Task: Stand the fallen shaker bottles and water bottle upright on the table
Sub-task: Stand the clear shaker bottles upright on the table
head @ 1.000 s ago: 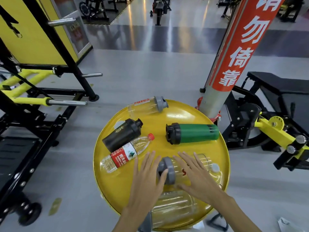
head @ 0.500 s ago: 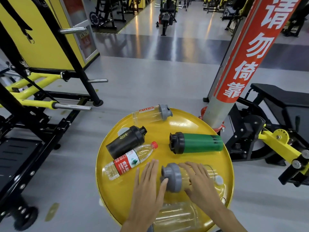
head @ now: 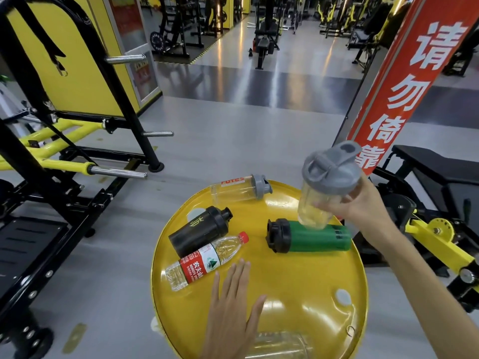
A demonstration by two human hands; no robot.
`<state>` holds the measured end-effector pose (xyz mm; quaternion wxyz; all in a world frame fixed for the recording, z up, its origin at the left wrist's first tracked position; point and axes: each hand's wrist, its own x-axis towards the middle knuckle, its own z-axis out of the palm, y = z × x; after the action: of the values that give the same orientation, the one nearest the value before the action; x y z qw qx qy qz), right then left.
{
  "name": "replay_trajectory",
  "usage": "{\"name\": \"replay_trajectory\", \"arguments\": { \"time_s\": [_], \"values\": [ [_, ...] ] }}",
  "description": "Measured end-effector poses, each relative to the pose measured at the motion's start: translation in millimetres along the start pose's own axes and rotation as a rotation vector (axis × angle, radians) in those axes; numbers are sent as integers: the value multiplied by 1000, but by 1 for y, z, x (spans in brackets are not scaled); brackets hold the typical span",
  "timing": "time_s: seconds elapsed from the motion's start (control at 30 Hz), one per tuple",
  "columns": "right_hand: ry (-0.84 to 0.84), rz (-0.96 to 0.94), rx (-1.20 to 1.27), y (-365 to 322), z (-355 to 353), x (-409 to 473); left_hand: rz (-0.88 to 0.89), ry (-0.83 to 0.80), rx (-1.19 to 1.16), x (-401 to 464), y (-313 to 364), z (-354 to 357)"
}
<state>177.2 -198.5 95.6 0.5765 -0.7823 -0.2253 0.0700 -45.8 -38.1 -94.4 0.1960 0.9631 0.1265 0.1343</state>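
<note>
My right hand (head: 359,206) holds a clear shaker with a grey lid (head: 326,187) upright in the air over the far right of the round yellow table (head: 298,275). Below it lies a green shaker with a black lid (head: 311,237) on its side. A black shaker (head: 201,230), a water bottle with a red label and cap (head: 204,261) and a second clear grey-lidded shaker (head: 239,189) at the far edge also lie flat. My left hand (head: 232,307) rests flat on the table, fingers spread, just short of the water bottle.
Another clear bottle (head: 280,344) lies at the table's near edge. A red-banner pillar (head: 404,81) stands close behind the table on the right. Black-and-yellow gym machines (head: 67,156) flank the left, a bench machine (head: 435,203) the right.
My right hand has lifted the grey-lidded clear shaker off the table and turned it upright, moving it up and to the far right. My left hand let go of it and stayed low.
</note>
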Motion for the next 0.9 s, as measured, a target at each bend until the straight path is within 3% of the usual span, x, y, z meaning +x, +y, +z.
{"name": "replay_trajectory", "arguments": {
  "time_s": [0.5,0.9],
  "values": [
    [151,305,32,119,45,128,55,55,154,8,-5,5],
    [134,311,27,159,44,146,99,70,210,11,-9,13]
  ]
}}
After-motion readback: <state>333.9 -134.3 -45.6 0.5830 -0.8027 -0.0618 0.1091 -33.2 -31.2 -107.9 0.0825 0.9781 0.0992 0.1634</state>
